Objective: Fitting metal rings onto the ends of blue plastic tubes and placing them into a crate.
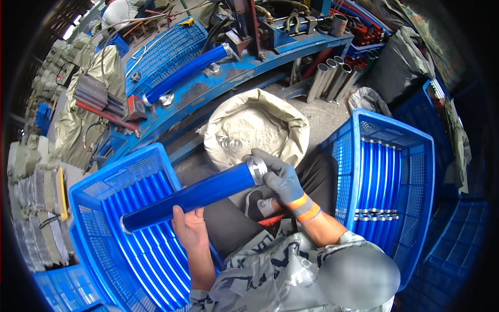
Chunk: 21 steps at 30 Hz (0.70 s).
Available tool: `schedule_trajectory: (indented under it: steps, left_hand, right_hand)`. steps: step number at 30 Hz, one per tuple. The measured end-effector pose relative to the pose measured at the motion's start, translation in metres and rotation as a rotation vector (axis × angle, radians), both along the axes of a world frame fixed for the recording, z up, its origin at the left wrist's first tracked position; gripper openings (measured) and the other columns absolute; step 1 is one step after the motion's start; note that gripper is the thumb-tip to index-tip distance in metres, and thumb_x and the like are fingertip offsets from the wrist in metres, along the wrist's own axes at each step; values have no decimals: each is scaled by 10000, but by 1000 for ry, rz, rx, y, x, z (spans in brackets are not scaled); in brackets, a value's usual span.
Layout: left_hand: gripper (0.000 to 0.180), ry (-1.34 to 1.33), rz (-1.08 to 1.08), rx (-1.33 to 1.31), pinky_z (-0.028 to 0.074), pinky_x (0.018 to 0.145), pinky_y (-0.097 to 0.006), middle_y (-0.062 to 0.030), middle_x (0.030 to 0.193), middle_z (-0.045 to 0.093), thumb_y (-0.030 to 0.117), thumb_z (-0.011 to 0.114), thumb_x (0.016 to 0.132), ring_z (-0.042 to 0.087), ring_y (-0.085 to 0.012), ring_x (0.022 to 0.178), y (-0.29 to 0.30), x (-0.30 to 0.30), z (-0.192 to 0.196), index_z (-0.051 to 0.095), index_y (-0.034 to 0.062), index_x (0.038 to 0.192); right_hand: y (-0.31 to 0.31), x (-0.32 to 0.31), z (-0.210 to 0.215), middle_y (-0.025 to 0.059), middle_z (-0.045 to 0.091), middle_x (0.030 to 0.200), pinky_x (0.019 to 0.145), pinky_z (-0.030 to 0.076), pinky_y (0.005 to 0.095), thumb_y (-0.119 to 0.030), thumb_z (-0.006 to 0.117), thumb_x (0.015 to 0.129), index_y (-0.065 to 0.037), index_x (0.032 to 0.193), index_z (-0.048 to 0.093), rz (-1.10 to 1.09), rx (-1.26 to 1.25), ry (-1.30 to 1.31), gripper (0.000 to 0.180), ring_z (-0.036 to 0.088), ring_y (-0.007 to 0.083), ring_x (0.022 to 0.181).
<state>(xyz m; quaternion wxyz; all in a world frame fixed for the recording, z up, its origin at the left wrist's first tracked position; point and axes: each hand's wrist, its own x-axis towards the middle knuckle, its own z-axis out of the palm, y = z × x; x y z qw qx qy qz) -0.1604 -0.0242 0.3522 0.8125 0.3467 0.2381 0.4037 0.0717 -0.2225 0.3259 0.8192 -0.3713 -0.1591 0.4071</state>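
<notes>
A long, shiny blue tube [195, 193] slants across in front of me, its right end higher than its left. My left hand [191, 229] is bare and grips the tube from below, near the middle, with the thumb on the near side. At the right end sits a silver metal collar [256, 171], and my right hand [282, 179], in a grey-blue glove with orange bands, has its thumb and fingers closed around it. The tube's left end passes above a blue crate [165, 162] with several similar blue tubes [156, 260] lying side by side in it.
A beige sack [299, 132] with coiled metal rings [228, 143] inside stands ahead. On my right, another blue crate [427, 171] holds stacked blue tubes. A blue workbench [228, 77] beyond carries another blue tube [189, 72] between clamps. Bare metal tubes [340, 78] stand at the back right.
</notes>
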Motion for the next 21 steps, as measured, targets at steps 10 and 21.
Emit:
schedule_trajectory:
  steps: [10,21]
  left_hand:
    - [498,52,60,129,550,1224,-648,-211,1579,669,309,757,1143,663,-386,1468,0,4,-8,642,80,1569]
    - [511,-101,106,-254,508,1294,-506,-196,1519,713,389,725,1164,664,-311,1454,43,29,-34,654,-1,1486]
  right_hand:
    - [13,3,8,154,693,1585,1217,506,337,27,678,1048,78,1712,508,43,-108,-127,688,665,196,1410]
    - [86,118,-19,155,692,1591,1276,485,374,-26,846,987,52,1667,580,-141,-164,-378,734,645,228,1475]
